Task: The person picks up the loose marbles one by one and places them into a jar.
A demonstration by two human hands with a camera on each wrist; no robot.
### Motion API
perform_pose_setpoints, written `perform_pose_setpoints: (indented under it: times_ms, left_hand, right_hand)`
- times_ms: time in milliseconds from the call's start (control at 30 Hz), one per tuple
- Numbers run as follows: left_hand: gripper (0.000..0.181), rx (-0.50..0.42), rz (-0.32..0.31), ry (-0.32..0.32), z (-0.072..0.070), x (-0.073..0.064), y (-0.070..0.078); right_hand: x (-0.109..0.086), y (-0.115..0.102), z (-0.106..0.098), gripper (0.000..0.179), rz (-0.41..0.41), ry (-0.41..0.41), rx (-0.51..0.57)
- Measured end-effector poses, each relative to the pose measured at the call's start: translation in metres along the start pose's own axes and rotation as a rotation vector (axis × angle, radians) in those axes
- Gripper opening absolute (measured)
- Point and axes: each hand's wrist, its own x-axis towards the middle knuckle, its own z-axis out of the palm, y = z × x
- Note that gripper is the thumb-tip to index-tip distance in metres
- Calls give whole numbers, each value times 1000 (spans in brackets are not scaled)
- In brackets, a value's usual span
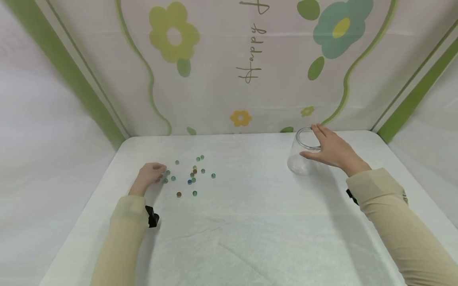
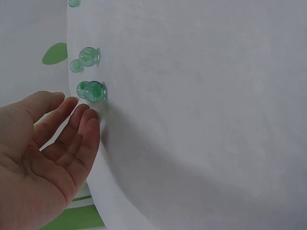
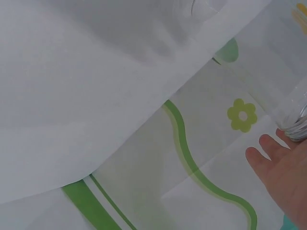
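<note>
In the head view my left hand [image 1: 150,173] is low over the table's left side, beside green marbles [image 1: 173,178]. Its fingers are loosely bent, with the thumb apart. In the left wrist view the fingertips nearly reach a clear green-swirled marble [image 2: 95,91], another partly behind it; whether they touch is unclear. No marble shows in that palm. On the right, a clear glass jar [image 1: 296,159] has its mouth up. My right hand [image 1: 334,151] holds it near the rim, thumb in front and fingers at the far side. The right wrist view shows only part of the jar [image 3: 288,108].
More marbles lie loose left of the table's middle, including a blue one [image 1: 189,182] and a brown-red one [image 1: 179,194]. The white table [image 1: 247,222] has slight creases in its cover. A flower-printed curtain [image 1: 214,95] hangs along its back edge.
</note>
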Motion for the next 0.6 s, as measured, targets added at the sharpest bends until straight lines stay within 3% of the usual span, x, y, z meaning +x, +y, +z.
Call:
perform_pose_setpoints:
  times_ms: [600]
  left_hand:
    - [41, 74, 82, 22, 8, 3, -7]
  right_hand:
    - [0, 0, 2, 108, 41, -62, 92]
